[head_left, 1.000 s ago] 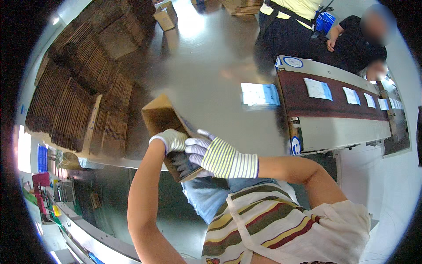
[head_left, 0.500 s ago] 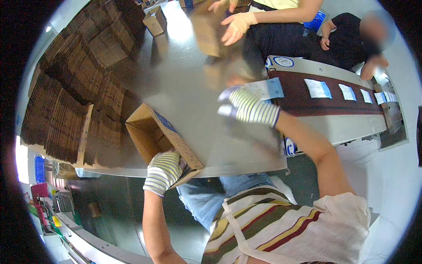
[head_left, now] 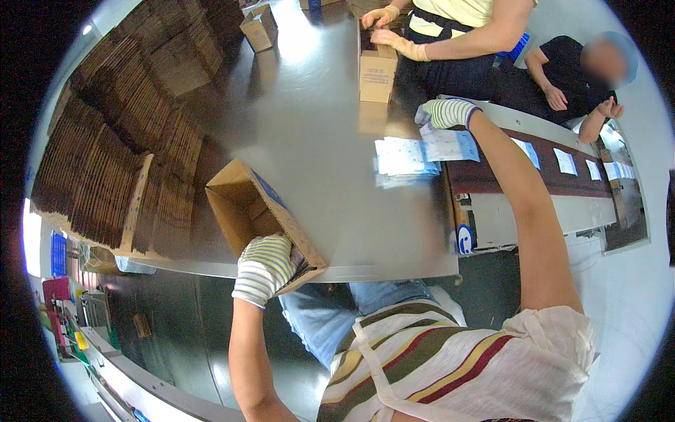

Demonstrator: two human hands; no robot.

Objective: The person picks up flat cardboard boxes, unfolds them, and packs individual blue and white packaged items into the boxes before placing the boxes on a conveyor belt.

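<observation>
My left hand (head_left: pixel 264 268), in a striped knit glove, reaches into the near end of an open cardboard box (head_left: pixel 299 243) tilted at the table's front edge. Its fingers are hidden inside. My right hand (head_left: pixel 448 113), gloved the same way, is stretched out over the table end of the conveyor, fingers apart. Just below it lies a white and blue flat packet (head_left: pixel 453 145), half off the belt; whether the glove touches it I cannot tell. A stack of similar packets (head_left: pixel 404 160) rests on the metal table beside the belt end.
More packets (head_left: pixel 564 162) lie along the dark conveyor belt (head_left: pixel 485 176). Folded cardboard stacks (head_left: pixel 105 172) fill the table's left side. Across the metal table (head_left: pixel 323 190), a co-worker's gloved hands (head_left: pixel 390 35) are at an upright carton (head_left: pixel 377 76). Another carton (head_left: pixel 259 29) stands farther back; another person sits beyond the conveyor.
My right hand has moved away and to the right, from over the table to the belt end, uncovering the packet stack. The co-worker's carton now stands upright. My left hand stays in the box.
</observation>
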